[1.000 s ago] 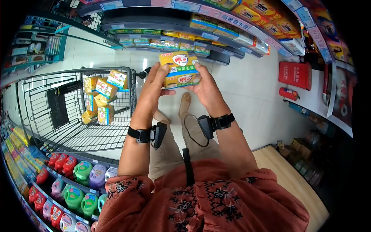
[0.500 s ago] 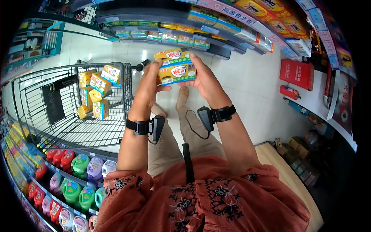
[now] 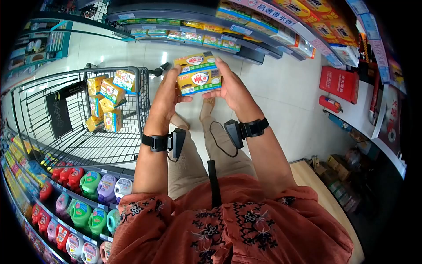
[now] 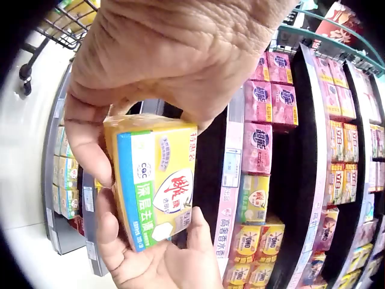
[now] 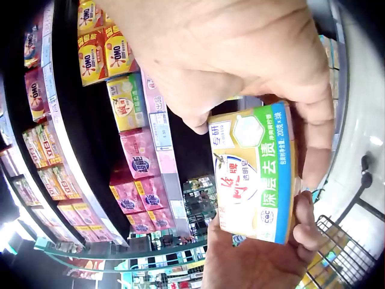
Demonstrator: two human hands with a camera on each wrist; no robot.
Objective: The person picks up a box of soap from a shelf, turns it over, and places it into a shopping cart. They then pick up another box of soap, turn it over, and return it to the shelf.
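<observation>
Both hands hold a yellow pack of laundry soap with blue and green bands, out in front of the body. My left hand grips its left end, thumb along the near edge and fingers beneath. On the right end, my right hand grips it in the same way. In the left wrist view the soap pack shows its printed face between the two hands. The right wrist view shows the same label on the pack, with fingers curled behind it.
To the left stands a wire shopping cart with several yellow soap packs inside. Shelves of boxed soap run ahead. Detergent bottles line the lower left. A red box and a fire extinguisher are at right.
The soap pack has been tilted so that its printed front faces up toward the head camera. Both hands keep hold of it, and the cart sits slightly further left in view.
</observation>
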